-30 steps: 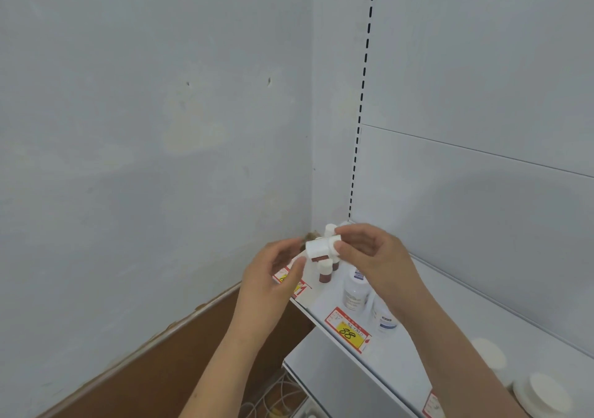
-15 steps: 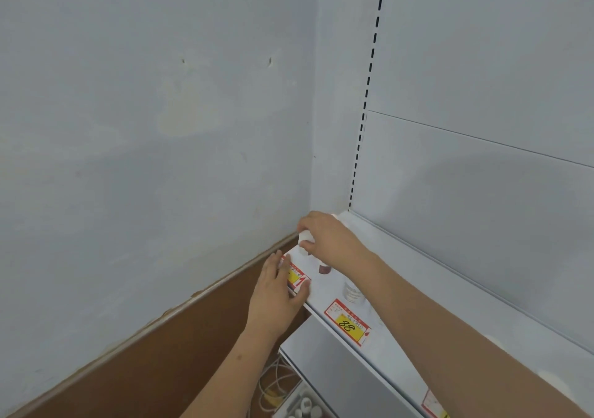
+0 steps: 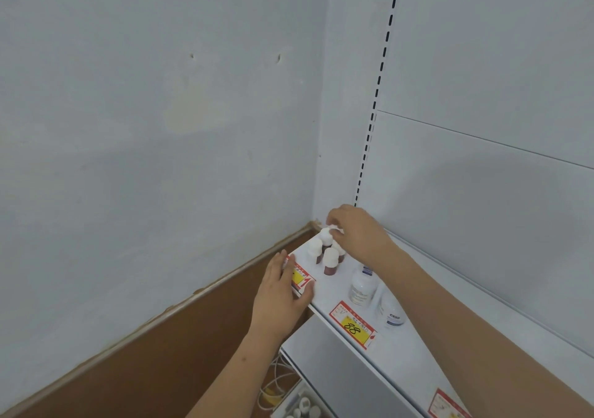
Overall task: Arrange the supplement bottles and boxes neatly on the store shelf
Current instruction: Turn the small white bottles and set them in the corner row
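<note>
Up at the shelf's (image 3: 324,292) far corner, twelve o'clock of the brown bottles (image 3: 330,261), the right hand (image 3: 356,236) pinches one white cap (image 3: 326,233), while the left hand (image 3: 279,292) rests flat-fingered on the front edge; small, light, tippy-looking bottles, best gripped low on the body.
</note>
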`<state>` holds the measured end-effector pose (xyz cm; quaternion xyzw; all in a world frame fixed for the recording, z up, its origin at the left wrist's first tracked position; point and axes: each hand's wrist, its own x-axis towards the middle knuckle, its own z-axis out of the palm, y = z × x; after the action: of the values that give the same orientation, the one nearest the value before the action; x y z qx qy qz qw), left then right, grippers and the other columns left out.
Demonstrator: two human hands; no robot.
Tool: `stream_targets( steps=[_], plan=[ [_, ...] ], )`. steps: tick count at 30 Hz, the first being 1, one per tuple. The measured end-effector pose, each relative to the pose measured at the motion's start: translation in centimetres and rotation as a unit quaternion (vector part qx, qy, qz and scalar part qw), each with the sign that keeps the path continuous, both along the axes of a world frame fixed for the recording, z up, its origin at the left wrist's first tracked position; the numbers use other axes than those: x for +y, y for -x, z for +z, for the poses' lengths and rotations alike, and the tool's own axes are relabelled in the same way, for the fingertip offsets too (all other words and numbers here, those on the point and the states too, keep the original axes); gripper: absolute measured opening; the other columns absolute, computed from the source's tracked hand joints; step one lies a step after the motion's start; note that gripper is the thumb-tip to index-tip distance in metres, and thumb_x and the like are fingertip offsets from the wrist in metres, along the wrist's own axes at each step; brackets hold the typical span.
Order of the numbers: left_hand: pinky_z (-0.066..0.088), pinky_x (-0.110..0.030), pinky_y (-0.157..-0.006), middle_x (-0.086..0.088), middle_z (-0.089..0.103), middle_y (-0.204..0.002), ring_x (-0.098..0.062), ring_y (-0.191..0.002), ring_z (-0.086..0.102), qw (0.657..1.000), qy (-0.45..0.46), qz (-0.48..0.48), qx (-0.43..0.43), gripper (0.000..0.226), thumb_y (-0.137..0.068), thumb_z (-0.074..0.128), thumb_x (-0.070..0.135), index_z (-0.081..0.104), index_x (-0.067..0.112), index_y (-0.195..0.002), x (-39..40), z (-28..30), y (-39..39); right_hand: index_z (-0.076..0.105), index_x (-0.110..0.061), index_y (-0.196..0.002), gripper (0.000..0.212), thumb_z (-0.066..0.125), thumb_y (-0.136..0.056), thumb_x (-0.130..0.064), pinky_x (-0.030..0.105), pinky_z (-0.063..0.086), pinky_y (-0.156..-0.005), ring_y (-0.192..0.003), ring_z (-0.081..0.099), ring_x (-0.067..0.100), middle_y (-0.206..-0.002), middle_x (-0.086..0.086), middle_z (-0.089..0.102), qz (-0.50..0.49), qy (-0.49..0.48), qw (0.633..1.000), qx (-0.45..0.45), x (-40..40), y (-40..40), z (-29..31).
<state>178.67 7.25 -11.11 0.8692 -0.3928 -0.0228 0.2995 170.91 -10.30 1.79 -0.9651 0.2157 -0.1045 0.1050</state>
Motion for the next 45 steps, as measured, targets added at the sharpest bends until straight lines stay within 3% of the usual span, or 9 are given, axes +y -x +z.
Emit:
stream_targets(
  steps=[4, 9, 12, 16, 27, 31, 37, 41, 45],
  plan=[
    [0.037, -0.034, -0.116, 0.012, 0.010, -0.165, -0.009, -0.151, 0.014, 1.000, -0.001, 0.002, 0.005, 0.073, -0.095, 0.042, 0.063, 0.019, 0.032, -0.157, 0.0, 0.1, 0.0, 0.064, -0.016, -0.111, 0.020, 0.060, -0.091, -0.016, 0.031, 0.044, -0.077, -0.089, 0.054, 0.021, -0.100, 0.000, 0.048, -0.016, -0.027, 0.994, 0.106, -1.0, 0.4, -0.7],
    [0.043, -0.035, -0.113, 0.015, 0.011, -0.164, -0.009, -0.150, 0.018, 1.000, -0.005, 0.004, 0.007, 0.074, -0.094, 0.042, 0.066, 0.019, 0.034, -0.156, 0.0, -0.1, -0.1, 0.060, -0.011, -0.121, 0.032, 0.052, -0.091, -0.002, 0.034, 0.045, -0.084, -0.103, 0.058, 0.027, -0.114, 0.007, 0.053, -0.005, -0.026, 0.992, 0.122, -0.8, 0.0, -0.7],
    [0.043, -0.035, -0.112, 0.015, 0.011, -0.164, -0.009, -0.150, 0.019, 1.000, -0.008, 0.004, 0.006, 0.074, -0.094, 0.041, 0.066, 0.019, 0.034, -0.156, 0.0, -0.1, -0.1, 0.056, -0.011, -0.123, 0.034, 0.048, -0.092, 0.001, 0.031, 0.042, -0.074, -0.090, 0.053, 0.023, -0.115, 0.007, 0.052, -0.007, -0.016, 0.991, 0.132, -0.6, 0.1, -0.6],
    [0.042, -0.034, -0.113, 0.013, 0.010, -0.165, -0.010, -0.151, 0.018, 1.000, -0.016, 0.002, 0.006, 0.075, -0.094, 0.040, 0.066, 0.018, 0.033, -0.157, 0.0, 0.1, -0.1, 0.053, -0.012, -0.120, 0.032, 0.043, -0.092, 0.000, 0.029, 0.038, -0.068, -0.082, 0.049, 0.023, -0.099, 0.004, 0.052, -0.019, -0.032, 0.991, 0.131, -0.4, 0.3, -0.5],
    [0.039, -0.038, -0.116, 0.012, 0.008, -0.166, -0.012, -0.152, 0.014, 1.000, -0.023, -0.001, 0.017, 0.073, -0.095, 0.042, 0.063, 0.019, 0.032, -0.157, 0.0, 0.8, 0.1, 0.055, -0.012, -0.111, 0.024, 0.062, -0.089, -0.017, 0.039, 0.051, -0.081, -0.096, 0.060, 0.028, -0.111, 0.010, 0.056, -0.047, -0.066, 0.994, 0.071, 0.3, 1.0, -0.5],
    [0.039, -0.038, -0.116, 0.011, 0.009, -0.166, -0.012, -0.152, 0.014, 0.999, -0.025, -0.002, 0.022, 0.073, -0.095, 0.043, 0.062, 0.019, 0.031, -0.157, -0.1, 0.8, 0.1, 0.058, -0.015, -0.110, 0.022, 0.060, -0.088, -0.016, 0.029, 0.041, -0.070, -0.095, 0.059, 0.027, -0.111, 0.007, 0.055, -0.063, -0.070, 0.995, 0.043, -0.2, 1.6, 0.0],
    [0.039, -0.039, -0.116, 0.010, 0.012, -0.165, -0.013, -0.151, 0.017, 0.999, -0.023, -0.001, 0.031, 0.072, -0.095, 0.046, 0.060, 0.022, 0.030, -0.156, -0.3, 0.8, 0.0, 0.064, -0.011, -0.103, 0.017, 0.054, -0.092, -0.019, 0.033, 0.046, -0.074, -0.093, 0.060, 0.024, -0.105, 0.007, 0.061, -0.072, -0.036, 0.986, 0.144, 0.4, 0.9, 0.3],
    [0.041, -0.039, -0.114, 0.009, 0.013, -0.165, -0.013, -0.151, 0.019, 0.999, -0.018, -0.001, 0.032, 0.070, -0.096, 0.046, 0.059, 0.024, 0.030, -0.155, -0.3, 0.7, 0.0, 0.060, -0.014, -0.109, 0.033, 0.062, -0.092, -0.042, 0.030, 0.045, -0.079, -0.090, 0.060, 0.020, -0.100, 0.005, 0.064, -0.073, -0.083, 0.976, 0.189, 1.1, 0.7, -0.2],
    [0.039, -0.038, -0.115, 0.009, 0.013, -0.164, -0.013, -0.151, 0.018, 0.999, -0.015, 0.001, 0.034, 0.070, -0.096, 0.047, 0.058, 0.024, 0.029, -0.156, -0.3, 0.7, 0.0, 0.058, -0.013, -0.098, 0.023, 0.069, -0.088, -0.030, 0.028, 0.046, -0.072, -0.090, 0.060, 0.021, -0.094, 0.004, 0.058, -0.075, -0.057, 0.962, 0.256, 1.3, 0.2, -0.2]
  ],
)
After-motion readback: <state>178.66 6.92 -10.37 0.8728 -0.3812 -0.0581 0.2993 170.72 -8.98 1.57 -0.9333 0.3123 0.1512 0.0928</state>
